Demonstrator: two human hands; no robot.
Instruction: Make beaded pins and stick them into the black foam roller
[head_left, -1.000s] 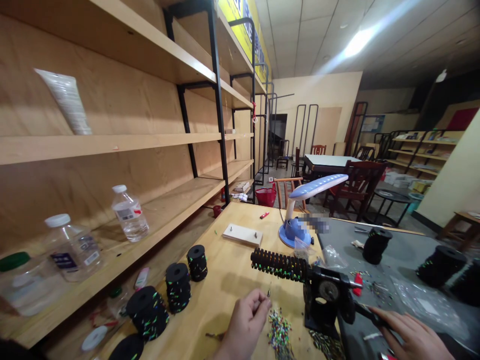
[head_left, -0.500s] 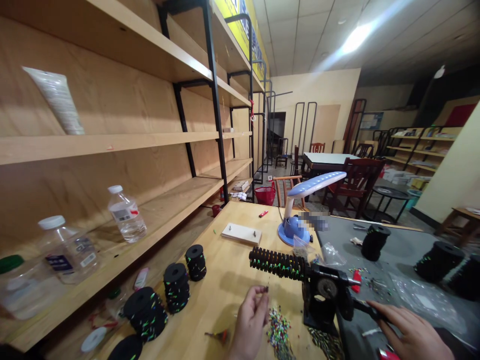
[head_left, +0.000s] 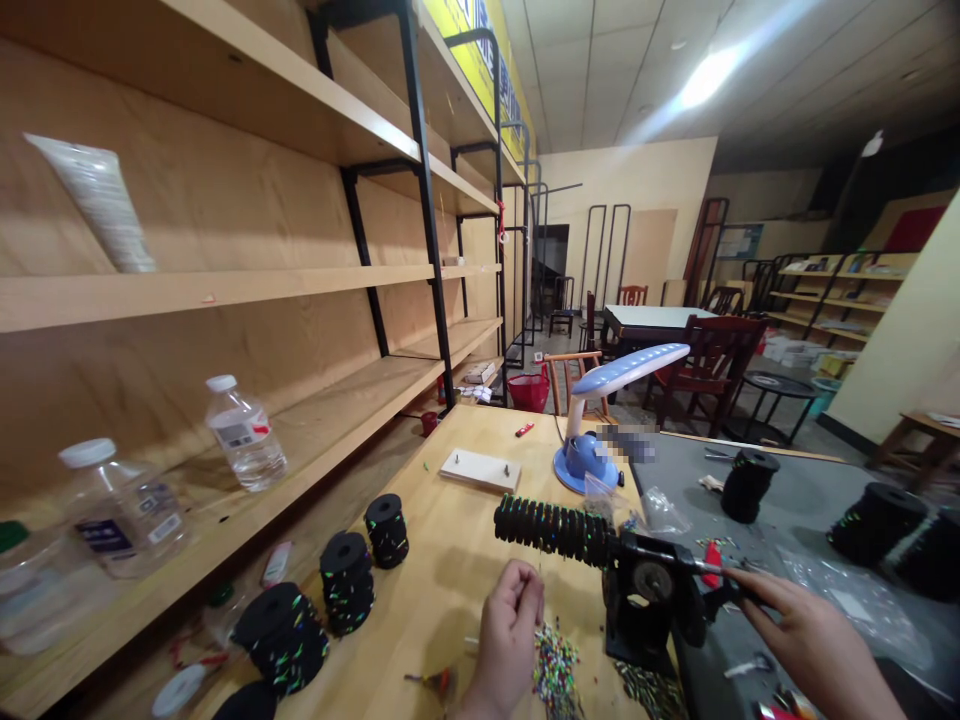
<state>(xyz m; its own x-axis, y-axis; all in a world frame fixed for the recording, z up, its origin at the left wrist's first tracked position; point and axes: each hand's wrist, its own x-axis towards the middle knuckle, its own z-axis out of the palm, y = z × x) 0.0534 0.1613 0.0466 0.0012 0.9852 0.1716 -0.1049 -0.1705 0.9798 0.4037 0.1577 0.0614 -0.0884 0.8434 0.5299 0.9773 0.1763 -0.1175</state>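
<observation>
A black hand-cranked winder (head_left: 651,590) stands at the table's edge. On its spindle sits a ridged black foam roll (head_left: 553,530) with green and orange flecks. Just below the roll, my left hand (head_left: 514,610) is closed in a pinch. A thin line appears to run from its fingertips up to the roll; whatever else the fingers hold is hidden. My right hand (head_left: 799,625) has its fingers over the winder's crank handle (head_left: 739,590), on the right side. Small multicoloured beads (head_left: 556,665) lie in a heap beside my left wrist. Dark metallic bits (head_left: 649,688) are spread under the winder.
Several wound black spools (head_left: 347,585) line the table's left side, with more spools (head_left: 750,487) on the grey surface at right. A blue desk lamp (head_left: 589,455) and a white board with two pegs (head_left: 480,470) stand behind. Wooden shelves (head_left: 337,410) with bottles run along the left.
My right hand has risen and shifted left with the crank handle. The foam roll has turned, showing different flecks. My left hand has stayed below it, its fingers curled more tightly.
</observation>
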